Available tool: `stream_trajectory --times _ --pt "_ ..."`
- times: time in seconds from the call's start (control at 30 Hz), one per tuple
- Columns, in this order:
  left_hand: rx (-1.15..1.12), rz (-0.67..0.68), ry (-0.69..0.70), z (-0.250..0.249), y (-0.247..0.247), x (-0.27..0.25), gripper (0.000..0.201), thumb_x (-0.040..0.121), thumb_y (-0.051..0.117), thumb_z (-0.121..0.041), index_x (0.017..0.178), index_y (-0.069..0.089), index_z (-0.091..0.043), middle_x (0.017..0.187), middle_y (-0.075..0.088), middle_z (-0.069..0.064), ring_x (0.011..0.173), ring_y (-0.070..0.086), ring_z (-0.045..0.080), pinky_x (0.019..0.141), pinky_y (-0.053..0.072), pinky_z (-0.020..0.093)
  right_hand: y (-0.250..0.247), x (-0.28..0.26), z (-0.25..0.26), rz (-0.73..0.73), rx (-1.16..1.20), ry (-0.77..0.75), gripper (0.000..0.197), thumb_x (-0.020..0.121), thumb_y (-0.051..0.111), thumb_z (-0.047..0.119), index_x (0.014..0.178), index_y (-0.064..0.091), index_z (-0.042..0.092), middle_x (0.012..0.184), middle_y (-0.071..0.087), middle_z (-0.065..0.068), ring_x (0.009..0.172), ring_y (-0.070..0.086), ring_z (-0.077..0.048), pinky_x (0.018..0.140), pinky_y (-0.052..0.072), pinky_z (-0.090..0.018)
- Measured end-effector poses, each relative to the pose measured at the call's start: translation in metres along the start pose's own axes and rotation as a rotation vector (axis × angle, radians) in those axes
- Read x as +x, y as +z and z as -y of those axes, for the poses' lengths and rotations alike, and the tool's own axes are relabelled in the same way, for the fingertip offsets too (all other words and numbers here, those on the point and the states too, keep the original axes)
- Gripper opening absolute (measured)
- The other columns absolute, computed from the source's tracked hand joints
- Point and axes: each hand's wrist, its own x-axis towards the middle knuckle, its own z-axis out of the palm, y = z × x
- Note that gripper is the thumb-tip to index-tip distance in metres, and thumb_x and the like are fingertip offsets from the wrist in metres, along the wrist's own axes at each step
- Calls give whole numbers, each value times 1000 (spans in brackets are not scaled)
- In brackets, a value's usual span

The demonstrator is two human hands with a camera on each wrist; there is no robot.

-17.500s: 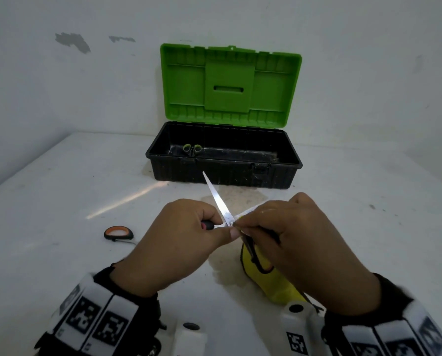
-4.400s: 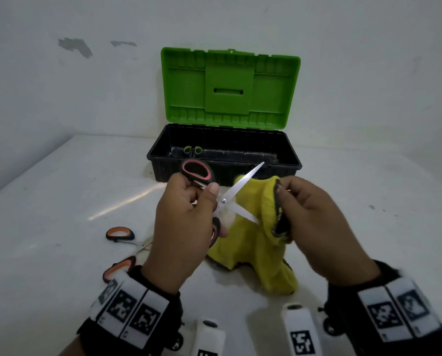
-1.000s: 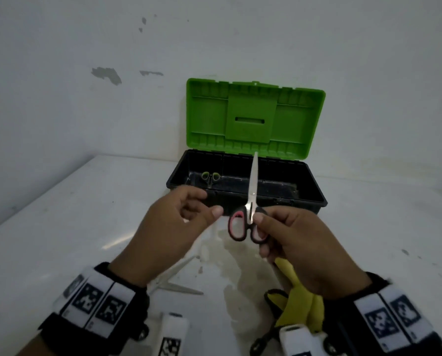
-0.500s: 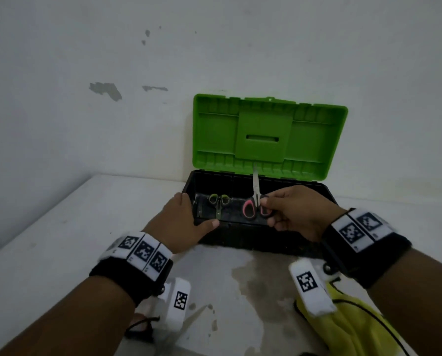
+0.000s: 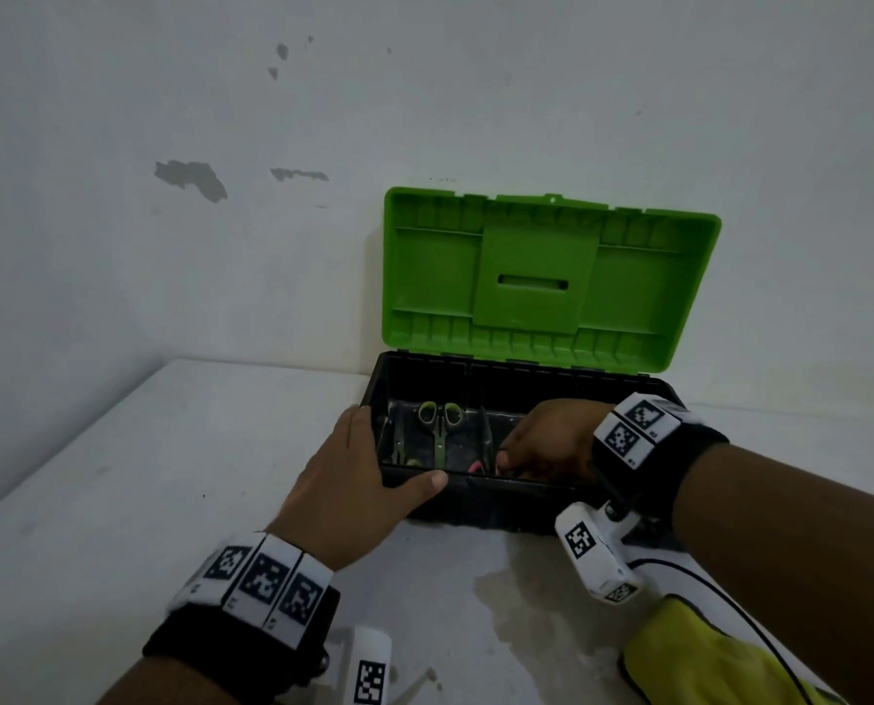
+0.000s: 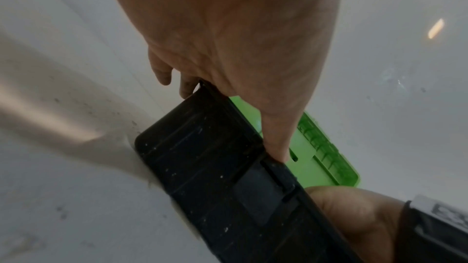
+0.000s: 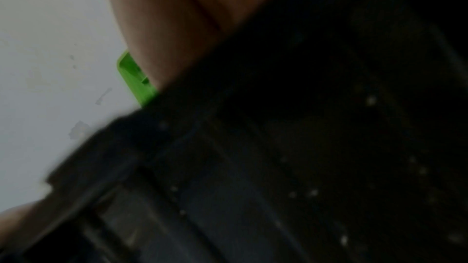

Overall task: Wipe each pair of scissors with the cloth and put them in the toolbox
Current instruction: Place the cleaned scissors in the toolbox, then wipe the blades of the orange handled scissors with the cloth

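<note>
Placing a wiped pair in the box. We brace the black plastic toolbox with the raised green lid [image 5: 480, 493] with our left hand [image 5: 353, 480]: the thumb lies along the front rim and the fingers reach round the left end wall, seen also in the left wrist view [image 6: 228, 51], so the hand clasps the corner and holds nothing else. Our right hand [image 5: 547, 440] is lowered inside the box near its front wall, fingers curled down. A pink glimpse just beside its fingertips is, we judge, the handle of the pink-handled scissors [image 5: 475, 467]; whether the fingers pinch it or have let go we cannot tell, and the right wrist view is dark and blurred. The green-handled scissors [image 5: 440, 429] lie flat on the box floor, to the left of the right hand and apart from it.

To do this step well, we judge that the pair should go down flat beside the green-handled pair, blades closed and pointing away, and be released only once it rests on the floor. The left hand's hold keeps the light box from sliding. The yellow cloth [image 5: 699, 653] waits on the white table [image 5: 170, 475], near our right forearm, for any pair left to wipe.
</note>
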Motion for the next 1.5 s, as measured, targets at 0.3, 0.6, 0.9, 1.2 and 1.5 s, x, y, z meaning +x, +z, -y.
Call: stream_trajectory --times 0.3,0.6,0.9,1.2,1.5 --pt "-51 62 -35 -13 -10 -3 122 60 49 -90 153 10 -22 156 23 -3 141 32 17 113 35 44 8 -4 5 -63 -341 -107 41 93 50 43 123 65 19 121 67 -7 111 62 -27 98 48 -35" --pt "32 83 -104 -21 -17 -4 131 45 44 -102 150 22 -27 153 28 -3 133 46 22 106 43 47 10 -51 -7 -593 -84 -341 28 91 66 35 81 76 11 79 74 -5 75 68 -18 66 51 -27" --pt "-35 58 -154 -32 -31 -50 88 68 65 -78 136 41 -28 133 52 -3 119 56 19 100 48 41 63 -144 -31 -742 91 -522 13 90 67 34 83 68 23 72 64 10 63 57 -1 55 41 -9" --pt "228 278 -298 -36 -67 -170 77 90 56 -58 150 33 -15 151 42 4 133 44 17 102 35 26 116 -239 -45 -481 266 -532 12 86 67 41 91 72 31 85 72 16 78 66 3 69 51 -10" --pt "323 288 -211 -14 -58 -195 78 88 62 -54 152 31 -20 149 44 2 128 48 17 105 36 27 155 -272 -67 -373 411 -425 23 73 68 47 89 73 32 83 74 17 80 68 3 73 53 -14"
